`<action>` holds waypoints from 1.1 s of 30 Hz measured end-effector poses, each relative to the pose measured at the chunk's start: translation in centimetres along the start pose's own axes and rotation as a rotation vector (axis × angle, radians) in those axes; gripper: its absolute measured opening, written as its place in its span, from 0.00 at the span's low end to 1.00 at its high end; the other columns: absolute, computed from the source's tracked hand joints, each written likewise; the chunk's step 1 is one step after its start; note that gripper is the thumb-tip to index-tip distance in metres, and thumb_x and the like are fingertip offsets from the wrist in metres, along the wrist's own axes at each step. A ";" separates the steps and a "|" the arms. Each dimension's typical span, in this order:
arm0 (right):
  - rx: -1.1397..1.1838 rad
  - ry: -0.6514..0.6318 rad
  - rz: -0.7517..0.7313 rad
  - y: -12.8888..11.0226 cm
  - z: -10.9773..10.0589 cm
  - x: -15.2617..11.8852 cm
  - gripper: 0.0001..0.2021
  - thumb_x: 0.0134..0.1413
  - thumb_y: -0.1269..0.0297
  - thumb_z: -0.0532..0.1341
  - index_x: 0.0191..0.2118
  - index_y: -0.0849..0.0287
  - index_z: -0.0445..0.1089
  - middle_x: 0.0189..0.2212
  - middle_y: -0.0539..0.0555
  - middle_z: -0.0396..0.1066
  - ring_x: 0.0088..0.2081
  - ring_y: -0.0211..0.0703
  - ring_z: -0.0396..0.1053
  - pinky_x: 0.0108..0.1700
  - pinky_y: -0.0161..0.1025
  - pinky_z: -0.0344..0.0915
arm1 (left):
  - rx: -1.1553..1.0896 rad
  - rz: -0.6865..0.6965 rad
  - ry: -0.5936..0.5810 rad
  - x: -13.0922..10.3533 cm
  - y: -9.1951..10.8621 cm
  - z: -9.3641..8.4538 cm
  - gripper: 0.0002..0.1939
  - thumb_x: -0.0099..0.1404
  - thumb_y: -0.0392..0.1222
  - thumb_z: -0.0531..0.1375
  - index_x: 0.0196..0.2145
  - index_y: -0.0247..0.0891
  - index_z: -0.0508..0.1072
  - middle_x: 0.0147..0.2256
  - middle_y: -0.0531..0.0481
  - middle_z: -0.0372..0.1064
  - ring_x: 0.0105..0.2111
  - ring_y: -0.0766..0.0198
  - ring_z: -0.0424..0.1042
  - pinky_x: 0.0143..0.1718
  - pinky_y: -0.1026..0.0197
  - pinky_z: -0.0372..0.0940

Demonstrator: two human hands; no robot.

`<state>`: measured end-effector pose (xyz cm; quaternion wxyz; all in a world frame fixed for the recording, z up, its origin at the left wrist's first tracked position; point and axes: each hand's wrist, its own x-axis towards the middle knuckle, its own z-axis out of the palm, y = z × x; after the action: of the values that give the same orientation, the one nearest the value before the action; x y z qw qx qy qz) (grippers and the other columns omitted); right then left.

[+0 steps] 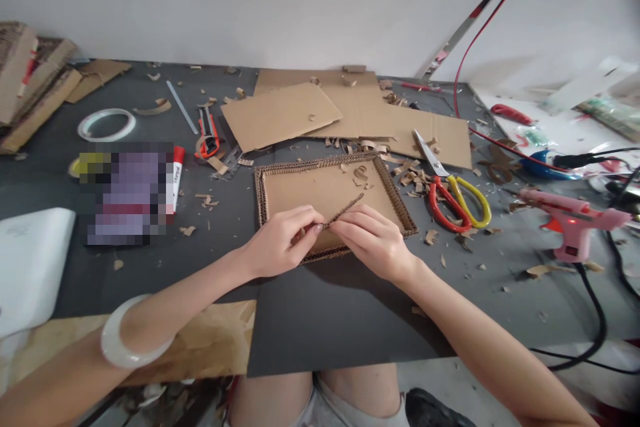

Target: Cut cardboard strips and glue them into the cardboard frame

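Observation:
Between the fingertips of both hands runs a thin strip of corrugated cardboard (350,208), slanting up to the right. My left hand (286,240) pinches its lower end, and my right hand (374,240) pinches it close beside. Beneath them lies a shallow cardboard tray (300,188) with low walls of corrugated strips along its edges. A few curled paper scraps (361,175) rest in its far right corner. The front wall of the tray is partly hidden by my hands.
Scissors (445,190) with red and yellow handles and a pink glue gun (573,220) lie at right. Cardboard sheets (280,117) are behind. A utility knife (207,132), red marker (176,177) and tape roll (107,125) lie at left. Scraps litter the dark table (350,327).

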<state>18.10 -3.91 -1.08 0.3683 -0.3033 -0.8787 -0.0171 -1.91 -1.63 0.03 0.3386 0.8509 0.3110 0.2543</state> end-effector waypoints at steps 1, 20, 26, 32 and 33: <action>-0.002 -0.004 -0.008 0.0 -0.1 0.0 0.07 0.56 0.78 0.56 0.39 0.64 0.69 0.31 0.57 0.72 0.34 0.40 0.67 0.37 0.37 0.69 | 0.003 0.004 -0.001 0.0 0.0 0.0 0.09 0.68 0.37 0.48 0.34 0.35 0.67 0.28 0.52 0.63 0.26 0.68 0.62 0.28 0.66 0.58; 0.064 0.134 0.238 -0.6 -0.4 0.6 0.04 0.54 0.71 0.61 0.29 0.61 0.69 0.22 0.52 0.72 0.25 0.36 0.67 0.28 0.33 0.67 | 0.019 0.041 0.064 0.0 0.2 0.1 0.09 0.68 0.37 0.50 0.36 0.34 0.69 0.27 0.52 0.65 0.25 0.70 0.63 0.27 0.68 0.59; 0.622 0.011 0.783 -1.4 -0.6 1.2 0.08 0.54 0.60 0.61 0.32 0.60 0.72 0.27 0.51 0.75 0.28 0.36 0.73 0.31 0.31 0.70 | 0.034 0.175 0.145 0.0 0.1 0.4 0.08 0.66 0.34 0.53 0.38 0.34 0.72 0.30 0.48 0.72 0.27 0.69 0.69 0.31 0.67 0.64; 0.762 0.082 0.843 -1.3 -0.2 1.0 0.10 0.55 0.61 0.59 0.39 0.61 0.71 0.31 0.53 0.75 0.34 0.38 0.73 0.38 0.35 0.70 | 0.079 0.161 0.144 0.4 0.2 0.4 0.07 0.62 0.39 0.59 0.36 0.34 0.75 0.36 0.44 0.76 0.35 0.62 0.74 0.39 0.60 0.68; 0.705 0.074 0.821 -1.2 -0.3 1.0 0.10 0.56 0.62 0.58 0.42 0.62 0.70 0.32 0.53 0.74 0.34 0.38 0.73 0.39 0.36 0.70 | 0.060 0.130 0.136 0.4 0.3 0.3 0.08 0.62 0.40 0.59 0.36 0.34 0.75 0.35 0.44 0.76 0.35 0.62 0.74 0.38 0.60 0.68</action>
<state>17.11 -4.48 0.02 0.4549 -0.4788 -0.6268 0.4134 -1.33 -1.61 0.13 0.2736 0.8599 0.2847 0.3236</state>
